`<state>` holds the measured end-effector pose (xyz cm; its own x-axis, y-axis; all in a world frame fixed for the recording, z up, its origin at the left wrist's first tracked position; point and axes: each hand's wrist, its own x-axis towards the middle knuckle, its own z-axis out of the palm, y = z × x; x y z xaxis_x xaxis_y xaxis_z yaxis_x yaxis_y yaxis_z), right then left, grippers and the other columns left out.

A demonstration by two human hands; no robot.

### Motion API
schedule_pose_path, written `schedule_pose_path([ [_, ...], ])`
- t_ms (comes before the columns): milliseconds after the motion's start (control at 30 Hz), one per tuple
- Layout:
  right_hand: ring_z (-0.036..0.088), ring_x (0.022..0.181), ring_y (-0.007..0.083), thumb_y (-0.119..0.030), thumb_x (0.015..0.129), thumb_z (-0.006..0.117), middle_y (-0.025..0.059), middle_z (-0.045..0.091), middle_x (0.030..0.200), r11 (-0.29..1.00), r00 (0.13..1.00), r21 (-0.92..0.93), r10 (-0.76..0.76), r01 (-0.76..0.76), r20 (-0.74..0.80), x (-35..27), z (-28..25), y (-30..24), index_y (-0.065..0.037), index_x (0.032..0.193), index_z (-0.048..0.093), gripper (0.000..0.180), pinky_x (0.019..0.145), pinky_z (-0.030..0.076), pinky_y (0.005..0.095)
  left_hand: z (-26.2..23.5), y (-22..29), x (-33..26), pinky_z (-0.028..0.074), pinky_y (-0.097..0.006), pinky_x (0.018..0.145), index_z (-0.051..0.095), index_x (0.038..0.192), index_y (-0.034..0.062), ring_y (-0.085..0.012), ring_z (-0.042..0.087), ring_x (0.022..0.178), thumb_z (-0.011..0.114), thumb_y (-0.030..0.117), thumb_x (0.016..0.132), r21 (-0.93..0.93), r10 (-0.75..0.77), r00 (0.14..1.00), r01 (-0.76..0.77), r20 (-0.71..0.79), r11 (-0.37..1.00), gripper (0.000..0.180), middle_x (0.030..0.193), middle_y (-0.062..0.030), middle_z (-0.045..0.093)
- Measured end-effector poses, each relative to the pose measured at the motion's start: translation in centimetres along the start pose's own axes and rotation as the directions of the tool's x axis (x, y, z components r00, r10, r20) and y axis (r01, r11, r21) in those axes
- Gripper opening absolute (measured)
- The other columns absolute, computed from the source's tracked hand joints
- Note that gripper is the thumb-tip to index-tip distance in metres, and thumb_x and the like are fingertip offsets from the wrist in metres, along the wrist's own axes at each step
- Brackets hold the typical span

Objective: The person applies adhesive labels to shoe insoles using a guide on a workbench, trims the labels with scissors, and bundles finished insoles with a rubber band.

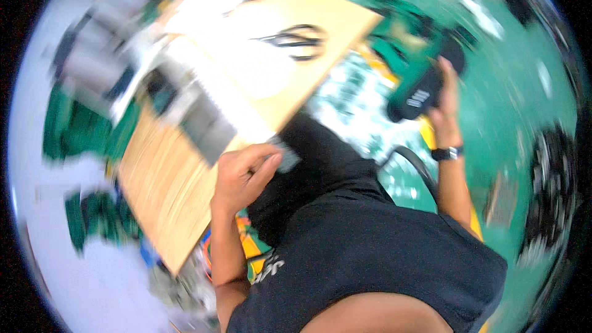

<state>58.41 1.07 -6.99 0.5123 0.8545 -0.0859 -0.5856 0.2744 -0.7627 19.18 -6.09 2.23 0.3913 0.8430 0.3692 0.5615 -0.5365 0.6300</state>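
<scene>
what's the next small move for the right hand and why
Probably ease the right hand in toward the wooden tabletop: it appears to hold the dark oblong object out to the side, apart from the tabletop, while the left hand is by the wood's edge.

Floor (512,142): green, glossy, white light streaks (481,12) at upper right. Yellow strip (477,225) on it at right. Table (166,209): light wood top, runs diagonally from upper middle to lower left, blown-out glare (259,61) on its upper part. Left side is a pale expanse (49,209), wall or floor, can't tell. Two dark green shapes (77,126) over there, too blurred to ID. Brown slab (502,200) at right, dark clutter (549,191) by right rim. Light's bright, blur heavy.
</scene>
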Motion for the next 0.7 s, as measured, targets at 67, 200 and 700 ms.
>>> schedule_pose_path([
  [67,0.058,0.097,0.0167,-0.031,0.089,0.06,0.0019,0.061,0.107,0.999,0.995,-0.042,-0.001,0.006,0.102,6.8,-2.5,-0.6,-0.012,0.113,0.06,0.031,0.086,0.046,0.0331,-3.0,-0.9,-1.6,0.039,-0.026,0.046,0.068,0.086,0.0036,-0.011,0.048,0.045,0.069,0.009,0.082,-0.012,-0.059,0.984,0.058,-0.167,0.998,0.007,0.056,-0.005,0.055],
  [200,0.05,0.108,0.0204,-0.024,0.091,0.055,0.0079,0.052,0.12,0.909,0.961,-0.349,-0.151,0.227,0.232,15.1,2.8,-3.2,-0.007,0.122,0.052,0.035,0.093,0.04,0.0347,-11.0,-2.7,-7.8,0.041,-0.022,0.052,0.067,0.092,0.0005,-0.0063,0.051,0.054,0.059,0.009,0.089,-0.053,-0.289,0.797,0.309,-0.531,0.949,0.012,0.066,0.0007,0.059],
  [700,0.032,0.131,0.0401,-0.026,0.071,0.076,0.0216,0.036,0.14,0.518,-0.235,-0.048,0.466,0.854,0.853,-26.5,25.8,17.8,0.001,0.134,0.039,0.078,0.107,0.026,0.0476,-43.5,-24.3,-38.6,0.046,-0.025,0.075,0.045,0.128,-0.0037,-0.0127,0.054,0.092,0.064,0.036,0.087,-0.126,-0.064,-0.119,0.635,-0.991,0.763,0.06,0.103,-0.0084,0.059],
])
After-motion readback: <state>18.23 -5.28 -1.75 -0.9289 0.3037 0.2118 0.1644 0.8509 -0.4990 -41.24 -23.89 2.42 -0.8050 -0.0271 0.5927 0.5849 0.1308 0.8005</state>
